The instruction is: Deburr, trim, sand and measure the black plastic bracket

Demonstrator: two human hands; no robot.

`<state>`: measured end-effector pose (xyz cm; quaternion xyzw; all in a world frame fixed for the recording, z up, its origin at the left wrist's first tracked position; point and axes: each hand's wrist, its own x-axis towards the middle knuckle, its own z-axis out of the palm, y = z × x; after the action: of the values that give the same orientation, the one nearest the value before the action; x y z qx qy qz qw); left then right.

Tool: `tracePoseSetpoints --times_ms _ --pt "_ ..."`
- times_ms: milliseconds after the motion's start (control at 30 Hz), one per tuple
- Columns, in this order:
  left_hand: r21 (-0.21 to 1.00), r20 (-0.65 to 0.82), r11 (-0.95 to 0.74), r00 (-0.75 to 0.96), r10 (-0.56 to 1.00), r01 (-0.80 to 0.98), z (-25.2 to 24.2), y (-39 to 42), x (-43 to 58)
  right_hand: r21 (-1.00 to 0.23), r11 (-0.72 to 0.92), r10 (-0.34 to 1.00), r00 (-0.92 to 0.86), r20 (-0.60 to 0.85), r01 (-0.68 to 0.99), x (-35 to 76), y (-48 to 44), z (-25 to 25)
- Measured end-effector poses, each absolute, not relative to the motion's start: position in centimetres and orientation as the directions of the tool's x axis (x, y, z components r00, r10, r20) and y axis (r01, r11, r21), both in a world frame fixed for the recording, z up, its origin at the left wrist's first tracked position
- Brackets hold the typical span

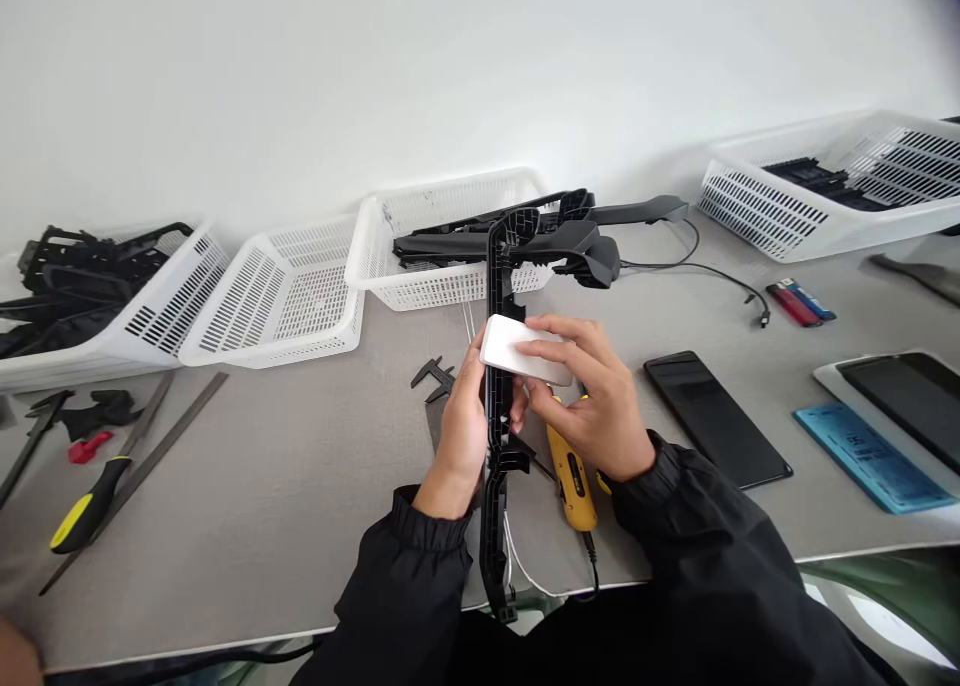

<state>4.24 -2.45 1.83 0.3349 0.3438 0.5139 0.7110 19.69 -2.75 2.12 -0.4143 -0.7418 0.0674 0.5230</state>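
A long black plastic part [495, 406] stands lengthwise in front of me, its lower end near the table's front edge. My left hand [463, 426] is wrapped round its middle from the left. A white rounded block [517, 351] lies across the part, its left end over the black frame. My right hand [592, 396] grips the block from the right, fingers on its upper face and thumb below. Under my right hand, a yellow corded tool [572, 481] rests on the table. A black caliper [435, 376] is left of the part, partly hidden by my left hand.
White baskets [292, 346] line the wall; several hold black parts. Files [165, 456] and a yellow-black handled tool [90, 506] lie left. Right are a black phone [716, 416], a blue item [870, 456], lighters [799, 303] and a cable [697, 266].
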Motion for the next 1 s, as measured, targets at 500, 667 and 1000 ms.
tracePoseSetpoints --times_ms 500,667,1000 --pt "0.811 -0.095 0.223 0.255 0.962 -0.541 1.8 -2.6 4.1 -0.574 0.621 0.702 -0.053 0.710 0.533 20.9 -2.6 2.7" --pt "0.829 -0.061 0.258 0.379 0.923 -0.496 2.0 -3.0 4.0 -0.546 0.634 0.683 -0.067 0.727 0.548 21.0 -2.6 2.7" --pt "0.850 -0.174 0.362 0.444 0.879 -0.382 2.8 -3.4 3.9 -0.506 0.675 0.658 -0.129 0.742 0.537 21.4 -2.8 3.1"
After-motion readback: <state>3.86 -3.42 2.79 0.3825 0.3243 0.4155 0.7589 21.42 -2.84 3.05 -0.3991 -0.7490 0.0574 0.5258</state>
